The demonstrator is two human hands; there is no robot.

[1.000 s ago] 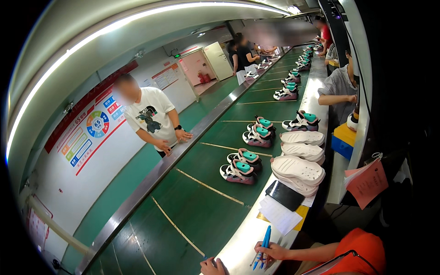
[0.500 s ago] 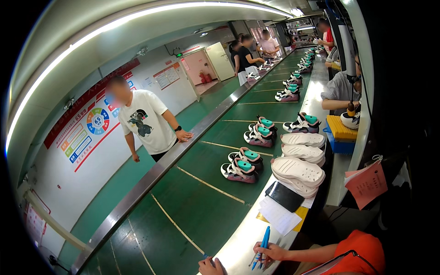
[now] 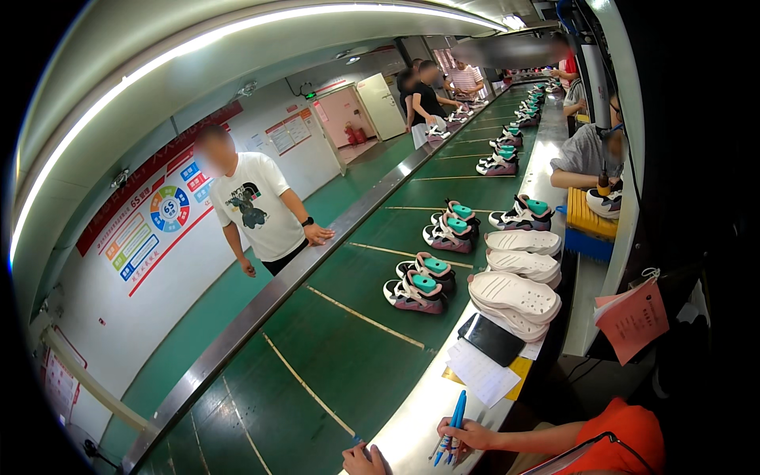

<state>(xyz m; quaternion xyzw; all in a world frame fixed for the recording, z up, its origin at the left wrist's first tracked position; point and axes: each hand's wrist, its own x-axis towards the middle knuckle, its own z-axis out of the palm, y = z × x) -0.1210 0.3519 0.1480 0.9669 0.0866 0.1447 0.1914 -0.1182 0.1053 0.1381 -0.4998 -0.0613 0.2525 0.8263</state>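
My right hand (image 3: 465, 437) is closed around slim blue pens (image 3: 457, 423) over the pale metal ledge (image 3: 400, 435); a thin pointed tip shows below the fingers. At the lower edge my left hand (image 3: 364, 459) lies with curled fingers where belt and ledge meet, partly cut off; whatever it holds, if anything, is hidden. White paper slips (image 3: 484, 378) and a black phone (image 3: 492, 339) lie up the ledge from my right hand. Beyond them sit stacked white shoe soles (image 3: 514, 297). On the green belt (image 3: 317, 348) stands a pair of sneakers (image 3: 419, 289) with teal inserts.
More sneakers (image 3: 450, 229) stand in pairs along the belt. A person in a white T-shirt (image 3: 252, 202) leans one hand on its far metal rail (image 3: 261, 313). At right, a grey-sleeved worker (image 3: 582, 158) handles a shoe on a yellow-and-blue block (image 3: 592, 218). A pink booklet (image 3: 633, 319) hangs nearby.
The person in the white T-shirt has shifted slightly right. The grey-sleeved worker has changed posture, and people at the far end have moved a little. Both my hands look still.
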